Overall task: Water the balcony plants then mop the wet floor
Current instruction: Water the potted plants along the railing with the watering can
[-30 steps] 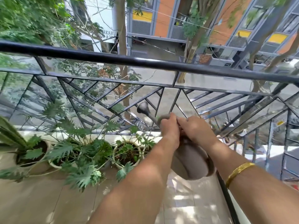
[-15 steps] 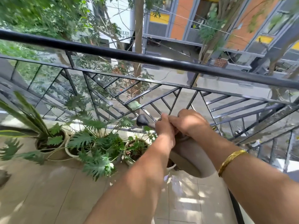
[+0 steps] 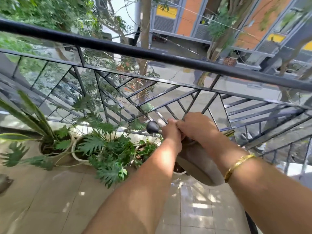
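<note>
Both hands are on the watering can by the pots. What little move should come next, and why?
Probably tip the can a bit further forward. Both the left hand and right hand grip it, and its rose sits just above the leafy pots by the railing, but no water stream is visible.

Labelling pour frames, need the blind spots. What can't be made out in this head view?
- Water stream: none visible at the rose; too fine or absent.
- Watering can handle and top: covered by left hand and right hand.
- Pot under the can: mostly hidden by can and forearm.
- Dark object: cut by left edge, unidentifiable.
</note>
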Motion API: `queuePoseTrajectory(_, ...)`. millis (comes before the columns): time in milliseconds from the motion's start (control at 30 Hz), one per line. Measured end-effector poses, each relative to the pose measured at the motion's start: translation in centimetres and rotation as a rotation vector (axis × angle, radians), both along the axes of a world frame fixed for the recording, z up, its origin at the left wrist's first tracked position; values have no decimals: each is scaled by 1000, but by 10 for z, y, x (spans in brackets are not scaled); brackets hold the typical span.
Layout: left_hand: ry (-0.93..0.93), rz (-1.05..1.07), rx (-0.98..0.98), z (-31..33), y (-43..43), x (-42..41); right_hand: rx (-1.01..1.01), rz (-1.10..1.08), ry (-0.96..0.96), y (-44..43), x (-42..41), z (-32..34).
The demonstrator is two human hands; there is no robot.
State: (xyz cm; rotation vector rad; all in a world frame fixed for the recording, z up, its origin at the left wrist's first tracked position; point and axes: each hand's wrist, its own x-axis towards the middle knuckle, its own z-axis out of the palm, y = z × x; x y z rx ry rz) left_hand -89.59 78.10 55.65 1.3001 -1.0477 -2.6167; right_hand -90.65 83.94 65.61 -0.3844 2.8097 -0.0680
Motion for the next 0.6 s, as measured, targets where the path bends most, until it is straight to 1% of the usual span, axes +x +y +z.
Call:
queuePoseTrajectory(100, -9, -21, 5, -3, -6, 0, 0, 13, 45, -7, 3, -2)
queuePoseTrajectory(267, -10, 4, 39, -1, -25, 2, 22, -1, 47, -24, 3, -2)
queuePoseTrajectory(367, -17, -63, 16, -4, -37, 1, 16, 14, 32, -34, 4, 1)
queuePoseTrajectory(467, 7, -129, 44, -10, -52, -3, 19, -24, 38, -48, 3, 4)
queuePoseTrajectory(600, 28, -64, -17, 7, -67, -4, 12, -56, 27, -60, 0, 14)
